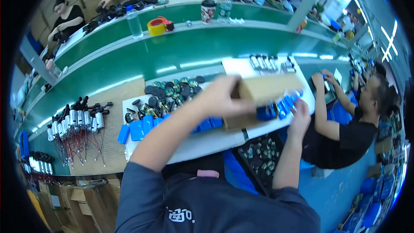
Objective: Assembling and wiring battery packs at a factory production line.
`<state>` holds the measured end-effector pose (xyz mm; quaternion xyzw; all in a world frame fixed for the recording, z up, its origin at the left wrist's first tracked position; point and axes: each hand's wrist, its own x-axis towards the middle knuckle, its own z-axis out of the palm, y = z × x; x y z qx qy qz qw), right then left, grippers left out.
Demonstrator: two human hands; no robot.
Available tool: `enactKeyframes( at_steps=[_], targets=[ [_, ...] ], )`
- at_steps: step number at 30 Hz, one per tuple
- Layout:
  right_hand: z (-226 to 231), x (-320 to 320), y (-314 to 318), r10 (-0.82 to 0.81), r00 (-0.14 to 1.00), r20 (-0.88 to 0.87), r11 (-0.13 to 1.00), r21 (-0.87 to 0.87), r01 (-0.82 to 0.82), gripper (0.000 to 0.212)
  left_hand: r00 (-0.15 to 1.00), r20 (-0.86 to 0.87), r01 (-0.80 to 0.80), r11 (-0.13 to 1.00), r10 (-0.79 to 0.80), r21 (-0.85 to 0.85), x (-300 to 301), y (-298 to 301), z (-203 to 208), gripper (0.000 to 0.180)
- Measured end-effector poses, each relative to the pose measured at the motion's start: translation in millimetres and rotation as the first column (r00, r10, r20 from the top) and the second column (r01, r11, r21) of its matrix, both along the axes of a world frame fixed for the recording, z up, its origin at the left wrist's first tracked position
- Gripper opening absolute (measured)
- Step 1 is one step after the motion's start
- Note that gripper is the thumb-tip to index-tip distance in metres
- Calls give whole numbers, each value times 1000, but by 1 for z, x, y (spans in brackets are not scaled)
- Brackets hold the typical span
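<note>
A brown cardboard box (pixel 269 89) is tipped on its side above the white board, its open end facing right. My left hand (pixel 226 98) is closed round the box's left end, slightly blurred. Blue shrink-wrapped battery packs (pixel 282 108) show at the box's opening and below it. Beside these packs is my right hand (pixel 300 115), its fingers curved and apart with nothing seen in them; whether a fingertip touches a pack I cannot tell. More blue packs (pixel 137 130) lie along the white board's front edge, partly behind my left forearm.
Green circuit boards with black round parts (pixel 177 90) are heaped behind the packs. Silver motors with red wires (pixel 77 121) lie on cardboard at left. A black crate (pixel 261 157) of small parts stands below the board's edge. A co-worker (pixel 345 125) sits close on the right.
</note>
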<state>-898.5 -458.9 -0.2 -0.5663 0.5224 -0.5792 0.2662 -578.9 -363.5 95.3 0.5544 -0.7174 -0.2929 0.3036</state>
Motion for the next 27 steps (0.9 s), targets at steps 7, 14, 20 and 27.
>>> enactKeyframes(
  at_steps=[7, 14, 20, 27],
  targets=[
    [162, 72, -22, 192, 795, -575, 879, -259, -400, 24, 925, 365, 110, 848, 103, -519, -27, 55, -82, 89],
    [42, 235, -145, 421, -389, -819, 733, 560, -386, 54, 907, 388, 87, 832, 162, -548, -42, 38, -102, 60],
    [9, 257, -146, 685, -317, -655, 575, 755, -316, 39, 850, 421, 3, 797, 317, -605, -45, 34, -101, 42],
    [37, 317, -103, 862, -3, -508, 433, 738, -517, 30, 857, 341, -115, 788, 386, -605, -29, 32, -109, 50]
  ],
)
